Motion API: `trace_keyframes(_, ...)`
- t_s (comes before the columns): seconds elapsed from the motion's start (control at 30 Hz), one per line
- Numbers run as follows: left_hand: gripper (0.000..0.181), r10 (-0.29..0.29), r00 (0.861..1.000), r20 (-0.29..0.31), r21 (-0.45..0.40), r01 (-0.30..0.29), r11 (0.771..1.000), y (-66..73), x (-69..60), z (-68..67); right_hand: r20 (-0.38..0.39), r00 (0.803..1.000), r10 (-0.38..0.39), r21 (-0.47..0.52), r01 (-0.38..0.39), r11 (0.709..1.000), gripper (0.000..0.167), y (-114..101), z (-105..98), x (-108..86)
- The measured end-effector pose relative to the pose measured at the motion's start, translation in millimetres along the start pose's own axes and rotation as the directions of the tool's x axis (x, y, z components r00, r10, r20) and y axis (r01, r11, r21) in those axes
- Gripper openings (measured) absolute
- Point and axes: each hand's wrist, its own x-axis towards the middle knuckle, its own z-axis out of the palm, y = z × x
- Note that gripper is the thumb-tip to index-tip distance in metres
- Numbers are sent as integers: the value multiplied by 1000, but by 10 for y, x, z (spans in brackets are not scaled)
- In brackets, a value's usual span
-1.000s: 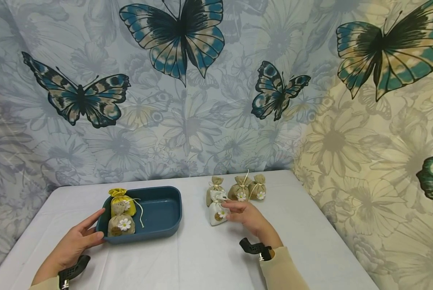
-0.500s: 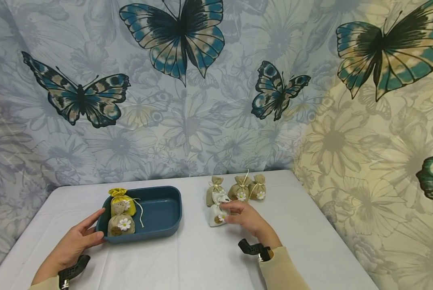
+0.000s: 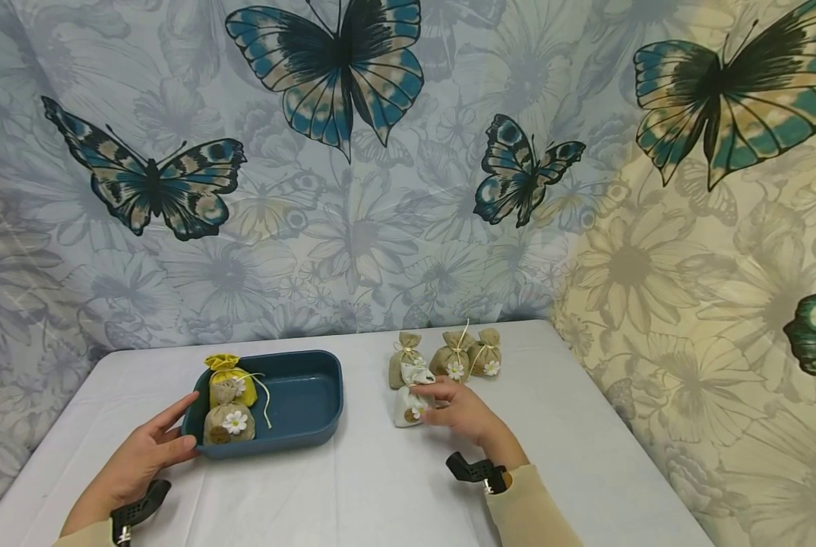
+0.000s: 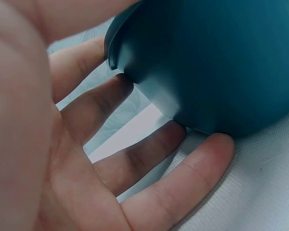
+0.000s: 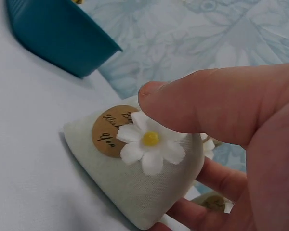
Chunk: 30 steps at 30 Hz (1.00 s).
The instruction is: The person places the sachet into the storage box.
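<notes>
A blue oblong tub [image 3: 297,403] stands at the left of the table. My left hand [image 3: 137,458] touches its left end, and in the left wrist view the straight fingers [image 4: 183,187] rest against the tub's wall. Inside, a yellow drawstring pouch [image 3: 225,377] and a beige pouch [image 3: 225,422] with a white flower sit at the left end. My right hand [image 3: 466,410] pinches a small white drawstring pouch [image 3: 408,412] between thumb and fingers. That pouch, with its daisy [image 5: 151,139] and round brown label [image 5: 106,132], is tilted on or just above the cloth; which is unclear.
Behind the white pouch stands a beige drawstring pouch [image 3: 403,353]. Two more beige pouches, one in the middle [image 3: 447,361] and one at the right [image 3: 485,357], stand near the table's back edge. A butterfly-printed curtain [image 3: 381,251] hangs behind the white-covered table [image 3: 298,501].
The white pouch has tilted to the right a little, and my right hand's fingers have come round it. My left hand and the tub have stayed in place.
</notes>
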Motion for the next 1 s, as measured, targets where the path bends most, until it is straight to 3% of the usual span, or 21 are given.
trace_keyframes(0.43, 78, 4, 1000, 2, 1, -4, 1000, -10, 7, -7, 13, 1000, 3, -202, -1, 979, 58, 13, 53, 16)
trace_keyframes(0.73, 79, 9, 1000, -5, 16, -8, 1000, -22, 20, -18, 23, 997, -75, -378, 78, 923, 63, 31, 85, 19)
trace_keyframes(0.9, 78, 11, 1000, -10, 21, -11, 1000, -15, 7, -10, -19, 998, -65, -425, 50, 904, 58, 80, 92, 37)
trace_keyframes(1.0, 78, 10, 1000, -11, 38, -9, 999, -14, -5, 3, -65, 997, -44, -398, 14, 917, 55, 108, 89, 33)
